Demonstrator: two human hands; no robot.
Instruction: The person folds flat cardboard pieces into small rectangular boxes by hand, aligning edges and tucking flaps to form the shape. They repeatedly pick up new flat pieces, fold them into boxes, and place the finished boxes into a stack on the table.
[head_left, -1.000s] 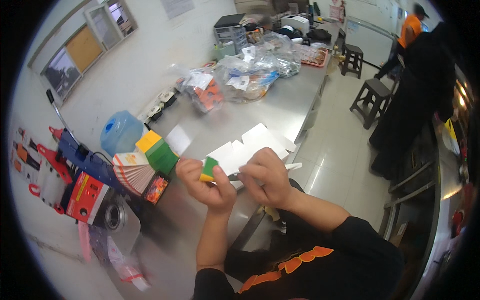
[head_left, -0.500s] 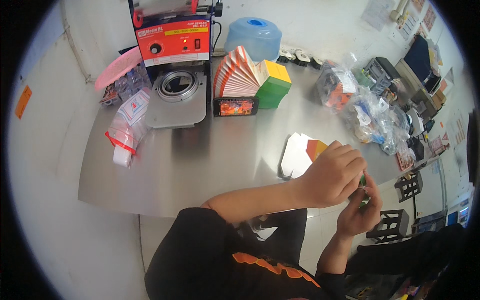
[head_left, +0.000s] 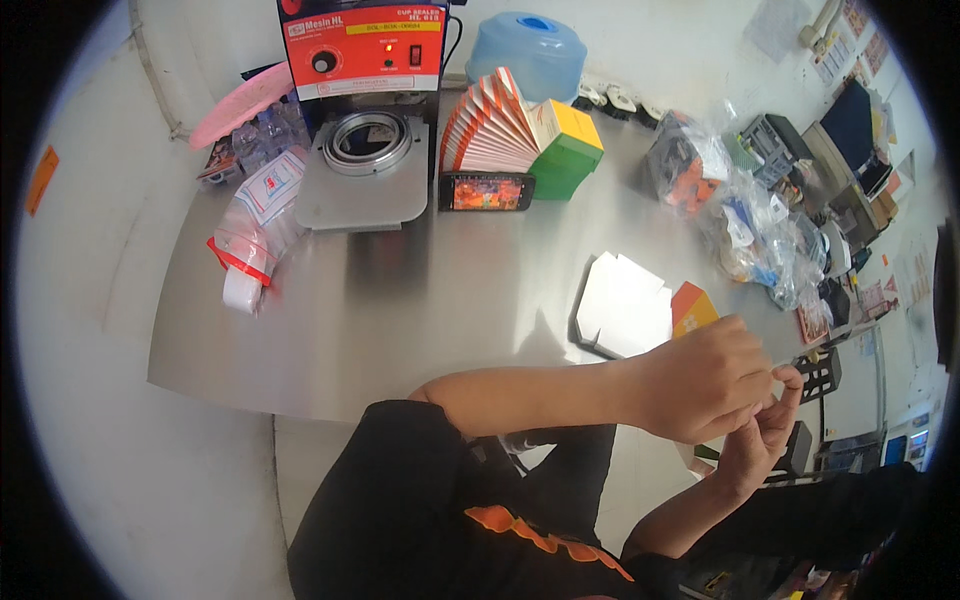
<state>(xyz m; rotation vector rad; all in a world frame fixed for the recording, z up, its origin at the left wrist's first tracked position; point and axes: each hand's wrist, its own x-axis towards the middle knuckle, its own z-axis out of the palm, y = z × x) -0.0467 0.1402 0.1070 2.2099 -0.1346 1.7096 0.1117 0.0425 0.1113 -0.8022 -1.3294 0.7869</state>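
Observation:
My left hand is closed, its back turned up, in front of a partly folded paper carton. The carton has white inner panels and an orange side panel. A small green-and-white part shows just below that hand. My right hand meets the left fingertips, with its thumb and bent index finger pinched together. What lies between the fingertips is hidden. Both hands are beyond the steel table's near right edge.
A red-fronted cup sealer stands at the back left of the steel table. Beside it are a phone, fanned red-and-white cartons, a green-yellow carton stack and a blue water jug. Plastic bags lie right.
Both hands have moved right and down, and the fingertips have come closer together. The carton shows more of its white panels and orange side. The view has shifted slightly.

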